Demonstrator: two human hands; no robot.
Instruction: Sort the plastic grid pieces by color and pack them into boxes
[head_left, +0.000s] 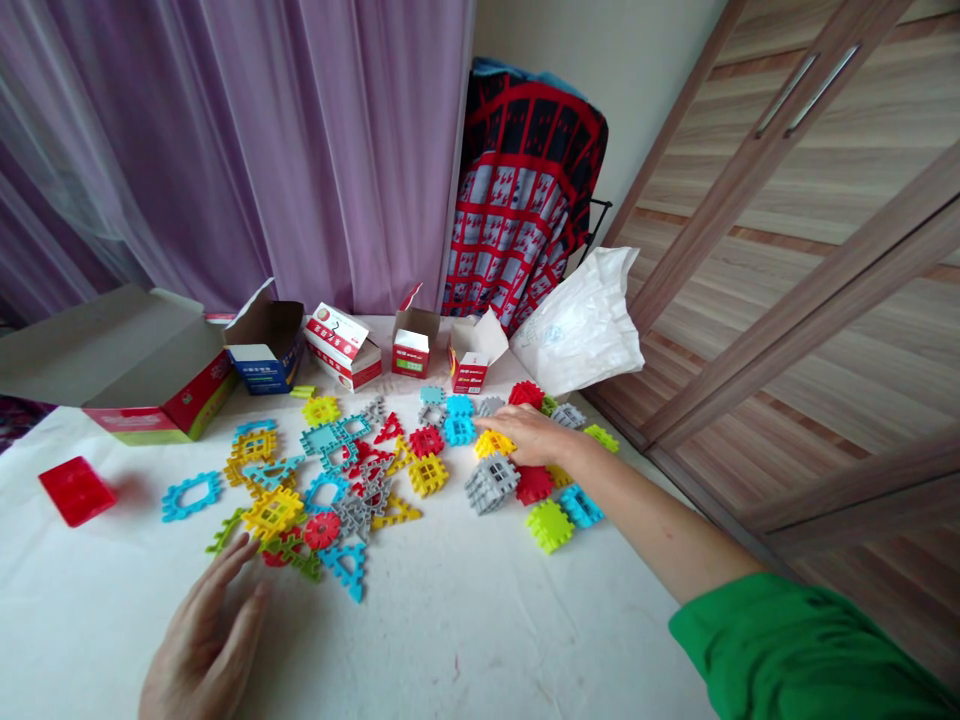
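Here, our left hand point(204, 635), fingers apart, nears notched pieces point(274, 512) toward the table's point(450, 630) near-left corner; our right hand point(529, 432) meets a yellow block point(493, 443) toward the right edge, grip unclear. Far-edge boxes point(341, 345) bear print too small to read.

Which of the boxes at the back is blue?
The blue box is second from the left, beside the large red-and-green box; the others all have red on them.
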